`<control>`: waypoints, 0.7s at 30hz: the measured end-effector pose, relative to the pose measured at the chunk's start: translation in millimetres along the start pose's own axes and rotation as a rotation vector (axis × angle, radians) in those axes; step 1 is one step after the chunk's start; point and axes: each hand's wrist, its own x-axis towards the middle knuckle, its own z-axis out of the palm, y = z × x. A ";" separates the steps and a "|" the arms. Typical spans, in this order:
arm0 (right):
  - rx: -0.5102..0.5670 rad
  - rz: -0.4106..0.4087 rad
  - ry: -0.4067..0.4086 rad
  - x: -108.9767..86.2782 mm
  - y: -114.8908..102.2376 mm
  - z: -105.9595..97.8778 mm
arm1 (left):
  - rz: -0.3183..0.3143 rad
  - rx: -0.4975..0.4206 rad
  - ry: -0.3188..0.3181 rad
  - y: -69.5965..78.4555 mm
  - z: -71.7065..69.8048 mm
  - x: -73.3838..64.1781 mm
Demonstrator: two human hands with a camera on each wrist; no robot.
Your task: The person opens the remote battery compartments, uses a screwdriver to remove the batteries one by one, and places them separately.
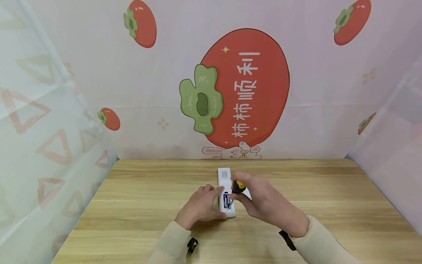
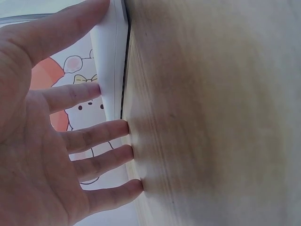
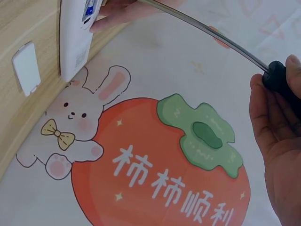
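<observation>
A white remote control [image 1: 225, 180] lies back up on the table, its battery compartment uncovered and showing blue-and-silver batteries [image 1: 227, 201]. My left hand [image 1: 201, 205] rests against its left side, thumb at the near end; in the left wrist view the fingers are spread nearly straight, with fingertips on the remote's edge and the tabletop. In my right hand [image 1: 263, 196] I grip a screwdriver [image 1: 239, 186] by its black-and-yellow handle. The long metal shaft [image 3: 207, 29] slants down to the near end of the batteries; its tip is out of the right wrist view.
A white battery cover [image 3: 27, 68] lies on the wooden table [image 1: 141, 205] to the right of the remote, partly hidden by the right hand in the head view. Behind the table hangs a printed cloth [image 1: 158, 139], with further cloth along both sides.
</observation>
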 end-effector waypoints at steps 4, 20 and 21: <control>0.001 -0.006 -0.002 1.2 -1.9 -1.1 | -0.002 -0.002 0.000 -0.2 0.4 0.0; -0.012 -0.013 -0.004 2.1 -7.3 -6.6 | 0.000 -0.016 0.007 -1.1 1.8 0.6; -0.013 -0.016 0.002 2.5 -7.2 -7.0 | -0.001 -0.016 0.006 -1.1 2.1 0.6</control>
